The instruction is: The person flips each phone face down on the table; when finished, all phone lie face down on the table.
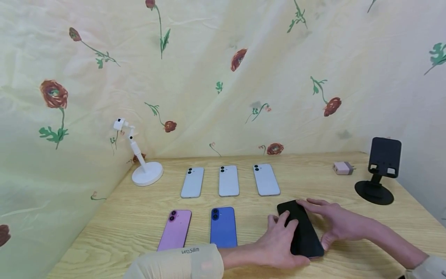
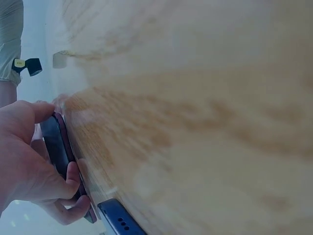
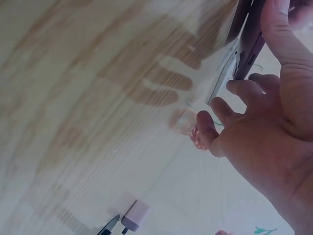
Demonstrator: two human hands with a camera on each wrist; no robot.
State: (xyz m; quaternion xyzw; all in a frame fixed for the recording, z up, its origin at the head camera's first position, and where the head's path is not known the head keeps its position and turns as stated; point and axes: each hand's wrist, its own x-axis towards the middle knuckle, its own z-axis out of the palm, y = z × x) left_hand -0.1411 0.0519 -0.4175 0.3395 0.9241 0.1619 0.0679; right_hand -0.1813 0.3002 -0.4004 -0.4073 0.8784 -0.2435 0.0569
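A smartphone (image 1: 304, 232) with its black screen facing up lies at the right front of the wooden table, between both hands. My left hand (image 1: 277, 242) holds it, thumb at the near end and fingertips at the left long side. From the right, my right hand (image 1: 343, 223) grips it with a finger at the far corner and the thumb at the near right corner. In the left wrist view the phone (image 2: 59, 147) shows a purplish edge beside the curled fingers. Seen edge-on in the right wrist view, the phone (image 3: 252, 44) meets the thumb.
Left of the hands lie a blue phone (image 1: 223, 226) and a pink-purple phone (image 1: 175, 228), backs up. Behind are three white phones (image 1: 229, 181) in a row. A white stand (image 1: 147, 174), a charger plug (image 1: 343, 168) and a black phone stand (image 1: 374, 192) flank them.
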